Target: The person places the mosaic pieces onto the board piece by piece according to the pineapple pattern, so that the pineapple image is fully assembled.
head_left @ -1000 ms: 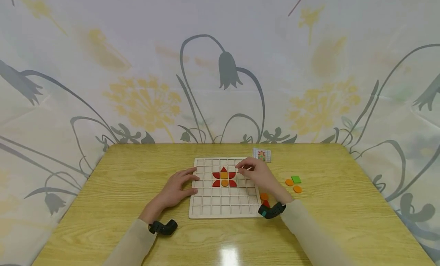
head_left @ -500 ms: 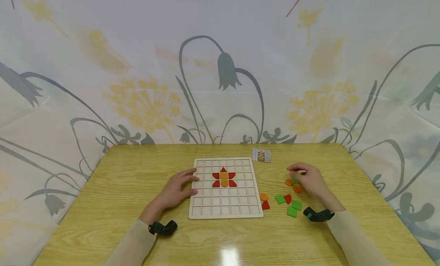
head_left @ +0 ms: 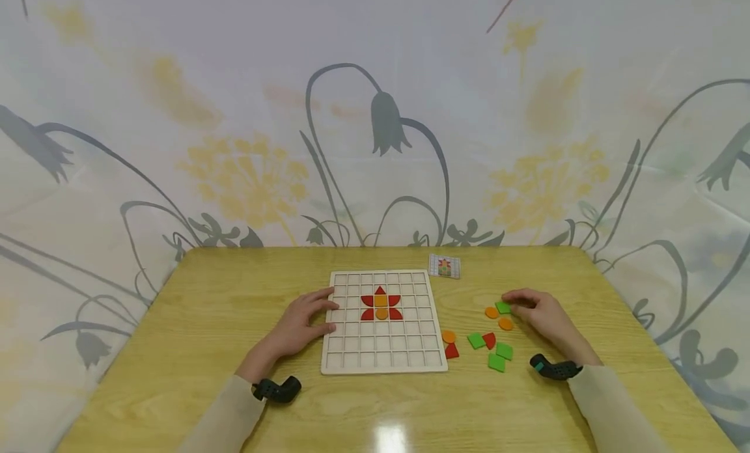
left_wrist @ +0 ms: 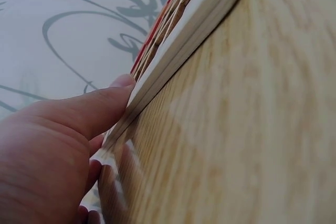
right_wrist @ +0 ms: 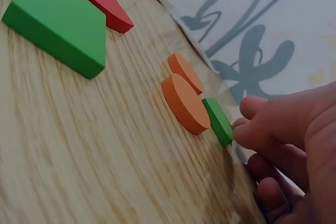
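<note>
A white gridded board point(head_left: 351, 342) lies on the table, with red and orange tiles point(head_left: 381, 303) forming a figure on it. My left hand point(head_left: 301, 319) rests at the board's left edge, fingers spread; in the left wrist view the thumb point(left_wrist: 113, 100) touches its side. To the right, my right hand point(head_left: 539, 313) is beside a green square tile point(head_left: 502, 307), fingertips close to its right edge. In the right wrist view that green tile point(right_wrist: 218, 121) lies flat, and the bent fingers point(right_wrist: 252, 121) do not visibly grip it. Two orange round tiles point(head_left: 505, 323) lie nearest it.
Other green square tiles point(head_left: 497, 362) and a red quarter-round tile point(head_left: 489, 340) lie nearer the front. By the board's right edge are an orange round tile point(head_left: 448, 336) and a red tile point(head_left: 452, 351). A small pattern card point(head_left: 444, 266) lies behind. Patterned fabric hangs beyond the table.
My right hand has moved from above the board to the loose tiles on the right, then drawn slightly further right, uncovering the green square. My left hand has stayed at the board's edge.
</note>
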Action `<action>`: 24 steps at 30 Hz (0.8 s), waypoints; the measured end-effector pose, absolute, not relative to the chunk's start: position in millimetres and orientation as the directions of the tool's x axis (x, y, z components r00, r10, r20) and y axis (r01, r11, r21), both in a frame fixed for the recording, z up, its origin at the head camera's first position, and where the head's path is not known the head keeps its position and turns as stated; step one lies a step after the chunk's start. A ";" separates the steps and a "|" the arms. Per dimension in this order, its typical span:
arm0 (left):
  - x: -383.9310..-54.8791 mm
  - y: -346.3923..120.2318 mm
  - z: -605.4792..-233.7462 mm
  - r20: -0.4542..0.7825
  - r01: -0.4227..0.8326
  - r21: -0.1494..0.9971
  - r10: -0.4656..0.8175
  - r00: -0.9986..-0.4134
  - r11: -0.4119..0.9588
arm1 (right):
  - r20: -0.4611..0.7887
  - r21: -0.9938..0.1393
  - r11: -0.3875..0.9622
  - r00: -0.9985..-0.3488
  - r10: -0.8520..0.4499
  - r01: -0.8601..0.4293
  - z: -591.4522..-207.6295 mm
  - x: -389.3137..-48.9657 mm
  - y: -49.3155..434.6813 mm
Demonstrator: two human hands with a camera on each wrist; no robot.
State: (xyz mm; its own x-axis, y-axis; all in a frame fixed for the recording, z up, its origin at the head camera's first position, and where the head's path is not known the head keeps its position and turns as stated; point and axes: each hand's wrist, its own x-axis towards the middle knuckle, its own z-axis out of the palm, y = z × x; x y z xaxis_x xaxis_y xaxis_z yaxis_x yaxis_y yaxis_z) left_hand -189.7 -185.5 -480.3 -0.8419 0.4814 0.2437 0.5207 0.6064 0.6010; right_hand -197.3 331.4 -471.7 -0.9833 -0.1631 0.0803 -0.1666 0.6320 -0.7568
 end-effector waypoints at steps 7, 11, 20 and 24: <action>-192.0 -185.2 -477.3 0.222 0.511 0.606 0.488 -0.844 0.609 | 0.070 -0.779 0.605 -0.982 -0.178 -0.165 -473.0 -196.1 332.5; -190.1 -186.0 -478.9 0.215 0.499 0.613 0.479 -0.851 0.612 | 0.074 -0.784 0.597 -0.981 -0.180 -0.169 -472.0 -196.3 331.0; -189.6 -186.5 -481.3 0.224 0.506 0.610 0.480 -0.848 0.609 | 0.088 -0.772 0.604 -0.975 -0.206 -0.197 -470.4 -194.5 331.8; -191.0 -186.5 -481.4 0.216 0.502 0.610 0.481 -0.850 0.613 | 0.093 -0.729 0.656 -0.978 -0.188 -0.196 -464.9 -194.2 330.9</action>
State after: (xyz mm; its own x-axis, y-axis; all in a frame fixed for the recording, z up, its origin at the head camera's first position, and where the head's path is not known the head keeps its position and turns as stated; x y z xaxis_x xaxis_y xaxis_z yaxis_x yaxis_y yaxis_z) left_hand -191.0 -186.5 -481.4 -0.8498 0.4809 0.2160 0.5020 0.6132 0.6099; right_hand -194.2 330.9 -464.9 -0.9777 -0.1880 0.0932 -0.1956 0.6556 -0.7294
